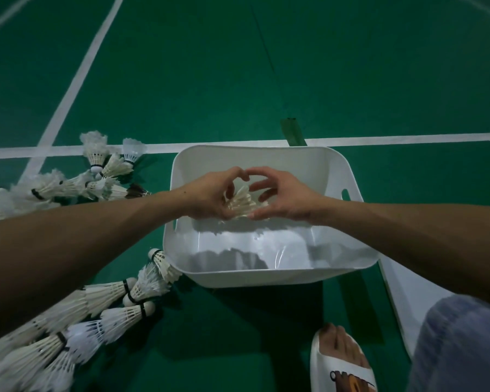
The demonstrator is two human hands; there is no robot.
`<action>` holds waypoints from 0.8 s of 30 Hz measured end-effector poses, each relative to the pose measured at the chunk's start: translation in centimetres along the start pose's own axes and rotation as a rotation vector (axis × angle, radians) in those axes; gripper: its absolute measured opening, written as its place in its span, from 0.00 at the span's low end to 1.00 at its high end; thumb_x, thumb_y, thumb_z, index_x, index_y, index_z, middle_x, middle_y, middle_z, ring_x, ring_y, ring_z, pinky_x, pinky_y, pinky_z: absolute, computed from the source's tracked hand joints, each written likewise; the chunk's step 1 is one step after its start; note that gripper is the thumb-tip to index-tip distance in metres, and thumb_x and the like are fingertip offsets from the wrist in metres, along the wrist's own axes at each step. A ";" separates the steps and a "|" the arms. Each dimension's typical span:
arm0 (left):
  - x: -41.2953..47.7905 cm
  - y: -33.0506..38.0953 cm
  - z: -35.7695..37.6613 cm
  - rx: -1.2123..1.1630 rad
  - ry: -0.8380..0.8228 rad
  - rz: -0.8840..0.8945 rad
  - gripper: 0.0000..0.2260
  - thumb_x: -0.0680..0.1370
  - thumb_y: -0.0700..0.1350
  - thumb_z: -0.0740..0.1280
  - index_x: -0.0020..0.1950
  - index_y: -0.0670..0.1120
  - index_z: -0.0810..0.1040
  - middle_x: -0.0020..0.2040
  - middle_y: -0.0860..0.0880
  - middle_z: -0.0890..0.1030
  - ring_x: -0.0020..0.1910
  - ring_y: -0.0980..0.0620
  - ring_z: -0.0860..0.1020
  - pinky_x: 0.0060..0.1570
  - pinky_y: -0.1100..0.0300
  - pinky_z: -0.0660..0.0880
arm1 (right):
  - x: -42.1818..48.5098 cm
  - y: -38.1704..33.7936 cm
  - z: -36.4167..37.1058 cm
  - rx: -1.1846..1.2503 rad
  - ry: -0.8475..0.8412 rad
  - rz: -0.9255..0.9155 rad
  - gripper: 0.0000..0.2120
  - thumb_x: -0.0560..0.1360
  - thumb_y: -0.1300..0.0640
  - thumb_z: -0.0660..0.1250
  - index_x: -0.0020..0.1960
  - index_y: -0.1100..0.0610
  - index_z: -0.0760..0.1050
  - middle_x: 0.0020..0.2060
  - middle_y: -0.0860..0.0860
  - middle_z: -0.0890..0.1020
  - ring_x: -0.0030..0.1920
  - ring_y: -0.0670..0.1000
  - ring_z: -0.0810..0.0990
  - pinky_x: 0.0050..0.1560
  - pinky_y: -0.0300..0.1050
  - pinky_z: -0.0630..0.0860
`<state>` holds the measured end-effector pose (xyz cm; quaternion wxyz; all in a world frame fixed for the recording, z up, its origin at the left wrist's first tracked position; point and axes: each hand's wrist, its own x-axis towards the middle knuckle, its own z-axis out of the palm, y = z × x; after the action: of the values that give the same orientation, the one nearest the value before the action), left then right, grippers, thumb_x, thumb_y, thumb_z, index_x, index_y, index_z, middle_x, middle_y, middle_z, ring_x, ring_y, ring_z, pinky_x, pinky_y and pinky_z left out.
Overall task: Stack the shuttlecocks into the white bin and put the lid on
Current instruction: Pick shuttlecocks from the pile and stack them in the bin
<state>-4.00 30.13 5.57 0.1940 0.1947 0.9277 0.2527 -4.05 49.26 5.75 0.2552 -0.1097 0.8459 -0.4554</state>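
A white bin (269,275) stands on the green court floor in the middle of the view. Both hands hover over its far half. My left hand (210,198) and my right hand (283,198) together hold a small bunch of white feather shuttlecocks (242,205), fingers curled round it from either side. Several more shuttlecocks lie on the floor left of the bin, one row at the near left (96,315) and another heap further back (96,176). A flat white panel (408,301), possibly the lid, lies on the floor right of the bin.
White court lines (408,138) cross the green floor behind the bin. A strip of green tape (293,132) sits on the line. My foot in a white slipper (341,363) and my knee in grey cloth (464,343) are at the lower right.
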 end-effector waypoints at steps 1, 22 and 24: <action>0.0 0.0 0.0 0.015 -0.001 0.006 0.32 0.70 0.40 0.75 0.70 0.47 0.64 0.50 0.47 0.76 0.42 0.52 0.76 0.44 0.62 0.74 | 0.2 -0.1 0.2 -0.060 -0.006 -0.007 0.41 0.63 0.63 0.80 0.71 0.50 0.66 0.59 0.51 0.77 0.50 0.51 0.81 0.48 0.44 0.82; -2.4 -2.5 -3.5 0.181 0.299 0.198 0.23 0.71 0.52 0.74 0.62 0.46 0.73 0.58 0.48 0.74 0.57 0.51 0.71 0.58 0.60 0.68 | 1.1 0.0 3.1 -0.629 -0.035 0.025 0.28 0.65 0.54 0.79 0.61 0.53 0.73 0.56 0.52 0.79 0.45 0.50 0.78 0.44 0.42 0.75; -3.5 -3.7 -4.0 0.205 0.347 0.176 0.24 0.71 0.54 0.73 0.63 0.47 0.73 0.62 0.47 0.72 0.62 0.49 0.68 0.64 0.57 0.65 | 1.6 0.3 4.3 -0.643 0.000 0.030 0.28 0.64 0.52 0.79 0.60 0.54 0.73 0.57 0.53 0.78 0.47 0.50 0.75 0.46 0.41 0.72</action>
<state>-3.81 23.99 7.61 -0.0122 0.2471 0.9475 0.2027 -3.08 45.68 3.03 0.2140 -0.1722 0.9480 -0.1610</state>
